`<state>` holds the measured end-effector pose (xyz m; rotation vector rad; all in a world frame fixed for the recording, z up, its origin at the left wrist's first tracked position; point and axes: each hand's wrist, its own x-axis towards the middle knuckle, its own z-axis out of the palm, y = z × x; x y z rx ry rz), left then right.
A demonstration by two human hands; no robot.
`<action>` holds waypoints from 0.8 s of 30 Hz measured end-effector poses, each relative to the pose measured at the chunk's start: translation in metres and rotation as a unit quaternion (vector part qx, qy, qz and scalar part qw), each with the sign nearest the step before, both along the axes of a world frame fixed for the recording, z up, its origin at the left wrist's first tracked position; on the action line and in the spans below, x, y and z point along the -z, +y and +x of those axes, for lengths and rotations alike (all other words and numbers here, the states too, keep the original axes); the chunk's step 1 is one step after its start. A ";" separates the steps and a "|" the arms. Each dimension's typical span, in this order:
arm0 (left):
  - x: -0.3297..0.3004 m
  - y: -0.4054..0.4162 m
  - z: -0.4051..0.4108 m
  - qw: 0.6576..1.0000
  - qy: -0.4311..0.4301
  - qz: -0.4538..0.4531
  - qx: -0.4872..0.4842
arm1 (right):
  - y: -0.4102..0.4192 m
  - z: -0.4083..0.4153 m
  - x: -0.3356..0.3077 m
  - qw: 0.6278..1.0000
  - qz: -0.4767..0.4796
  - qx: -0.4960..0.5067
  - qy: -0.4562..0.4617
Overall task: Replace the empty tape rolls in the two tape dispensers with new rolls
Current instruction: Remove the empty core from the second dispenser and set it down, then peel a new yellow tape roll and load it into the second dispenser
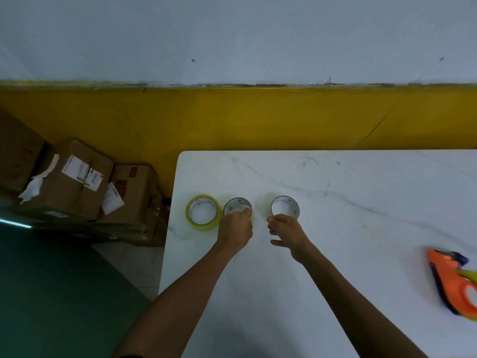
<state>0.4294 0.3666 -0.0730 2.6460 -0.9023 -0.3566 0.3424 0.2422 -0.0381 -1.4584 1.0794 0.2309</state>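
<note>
Fingers (244, 212) of the left hand (236, 229) curl closed on the rim of the middle roll (233, 202), right hand (286, 232) loosely open, fingertips just touching the right roll (295, 209) on the table (335, 228); yellow roll (189, 215) untouched at left, orange dispenser (450, 282) well apart right — I'd grip across the core, lift straight.

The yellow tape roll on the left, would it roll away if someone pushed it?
Probably not. The yellow tape roll lies flat on the white table, hole facing up, so a push would likely slide it. It sits near the table's left edge, so a hard shove might knock it off. It looks stiff.
</note>
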 end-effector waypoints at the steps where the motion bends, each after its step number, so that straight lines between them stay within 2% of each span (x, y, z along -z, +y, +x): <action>1: 0.003 -0.001 0.000 1.000 -0.003 0.008 0.008 | -0.002 -0.003 0.002 1.000 -0.001 0.002 0.000; 5: 0.013 -0.001 -0.001 1.000 0.017 0.014 0.012 | -0.005 -0.012 0.007 1.000 -0.001 0.008 0.003; 8: 0.009 0.002 -0.003 1.000 -0.005 0.000 0.020 | -0.004 -0.015 0.010 1.000 0.001 0.006 0.005; 13: 0.001 0.025 0.012 0.998 -0.037 -0.025 -0.044 | -0.002 -0.016 0.010 1.000 0.014 -0.002 0.003; 17: 0.010 0.056 0.027 0.996 -0.046 0.044 -0.062 | 0.004 -0.013 0.010 1.000 0.024 -0.014 -0.006; 20: 0.021 0.072 0.023 0.995 -0.014 0.069 -0.067 | 0.008 -0.013 0.011 0.999 0.032 -0.021 -0.006; 24: 0.023 0.074 0.021 0.994 -0.028 0.091 -0.050 | 0.009 -0.016 0.012 0.999 0.036 -0.030 0.000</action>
